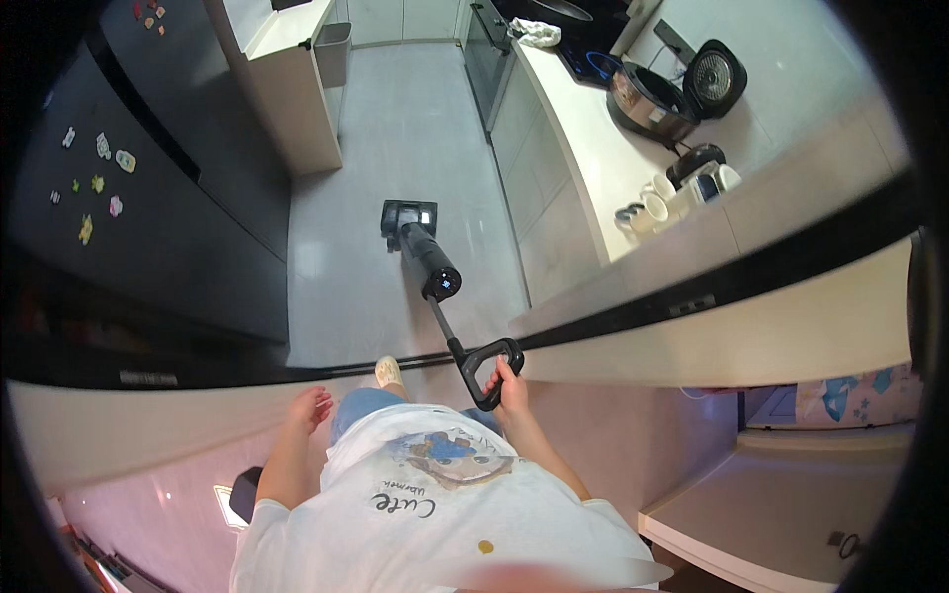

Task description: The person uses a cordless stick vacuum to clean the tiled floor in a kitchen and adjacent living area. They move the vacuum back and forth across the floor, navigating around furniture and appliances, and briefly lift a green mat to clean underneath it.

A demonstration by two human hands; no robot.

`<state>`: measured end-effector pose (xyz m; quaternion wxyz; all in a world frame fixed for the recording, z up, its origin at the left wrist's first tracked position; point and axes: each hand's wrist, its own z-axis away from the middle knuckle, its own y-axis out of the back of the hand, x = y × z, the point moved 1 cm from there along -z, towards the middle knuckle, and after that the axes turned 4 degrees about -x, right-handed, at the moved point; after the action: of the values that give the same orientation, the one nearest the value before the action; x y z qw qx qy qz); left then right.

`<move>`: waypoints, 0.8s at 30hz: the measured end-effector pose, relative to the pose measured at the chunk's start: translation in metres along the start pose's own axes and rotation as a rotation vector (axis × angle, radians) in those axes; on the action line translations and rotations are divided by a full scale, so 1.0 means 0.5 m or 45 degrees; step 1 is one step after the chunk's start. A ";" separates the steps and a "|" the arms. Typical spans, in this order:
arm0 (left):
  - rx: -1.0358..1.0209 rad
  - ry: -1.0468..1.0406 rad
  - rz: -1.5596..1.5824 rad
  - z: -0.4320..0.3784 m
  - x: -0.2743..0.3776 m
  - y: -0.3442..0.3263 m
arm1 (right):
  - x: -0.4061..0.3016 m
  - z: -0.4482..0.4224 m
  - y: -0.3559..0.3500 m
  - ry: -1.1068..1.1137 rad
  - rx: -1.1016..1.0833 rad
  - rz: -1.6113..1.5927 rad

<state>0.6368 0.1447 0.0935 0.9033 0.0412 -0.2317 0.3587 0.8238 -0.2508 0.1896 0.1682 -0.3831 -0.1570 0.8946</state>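
My right hand is closed around the black loop handle of an upright floor washer. Its thin grey pole runs from the handle to a dark cylindrical body with a lit round display. The wide floor head rests on the pale kitchen floor, ahead of me. My left hand hangs beside my left hip, holding nothing, with its fingers loosely curled and apart. A light-coloured shoe shows on the floor by the dark door track.
A dark refrigerator with magnets stands at left, beside a white cabinet and a grey bin. Along the right runs a white counter bearing an open rice cooker, mugs and a cloth. Sliding-door frames flank me.
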 end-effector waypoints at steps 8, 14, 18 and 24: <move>-0.019 0.015 -0.160 -0.174 0.270 -0.024 | -0.043 -0.171 -0.316 0.076 0.032 0.104; -0.296 -0.155 -0.102 -0.213 0.516 -0.197 | -0.109 -0.286 -0.420 0.047 0.088 0.045; -0.454 -0.180 -0.274 -0.220 0.670 -0.350 | -0.178 -0.374 -0.462 0.018 0.086 0.059; -0.634 -0.272 -0.419 -0.328 0.893 -0.509 | -0.285 -0.566 -0.525 -0.039 0.075 0.217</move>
<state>1.1543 0.2769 0.1710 0.9021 -0.1070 -0.3961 0.1335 1.1728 -0.0330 0.2014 0.1004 -0.3763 -0.0999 0.9156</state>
